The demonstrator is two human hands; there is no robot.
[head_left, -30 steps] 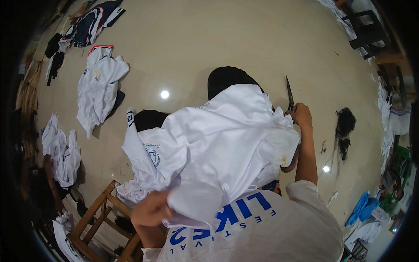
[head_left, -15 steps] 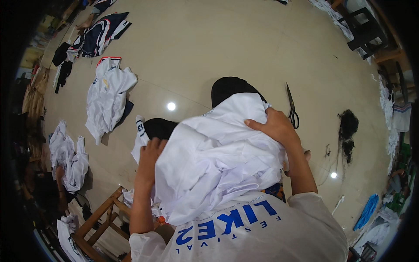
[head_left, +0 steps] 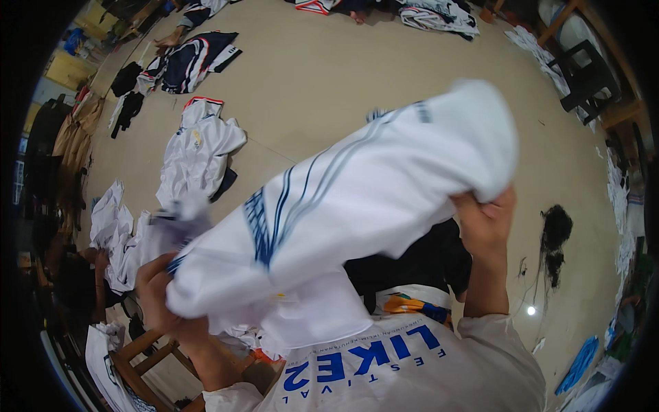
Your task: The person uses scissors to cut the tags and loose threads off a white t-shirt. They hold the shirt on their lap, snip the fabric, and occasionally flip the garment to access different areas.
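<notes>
A white jersey shirt [head_left: 371, 185] with dark blue stripes and a patterned band is lifted and stretched slantwise in front of me, partly smeared by motion. My left hand [head_left: 159, 292] is closed on its lower left end. My right hand [head_left: 486, 223] grips the edge at the upper right, thumb and fingers closed round the cloth. A loose white fold hangs over my lap, near dark cloth [head_left: 412, 264] that covers my legs. A blurred white and dark piece of the fabric shows beyond my left hand.
White jersey [head_left: 199, 154] and dark striped garments [head_left: 195, 62] lie on the tiled floor at left. A wooden stool [head_left: 141, 357] stands beside my left arm. At right are a black thread tangle [head_left: 555, 237], blue bundle [head_left: 579, 364] and black plastic stool [head_left: 587, 79]. Another person's hand [head_left: 101, 259] shows at left.
The bunched white shirt has been raised from my lap and spread out, showing its blue stripes. My hands have moved apart, the left one down and leftward. The scissors are now hidden from sight.
</notes>
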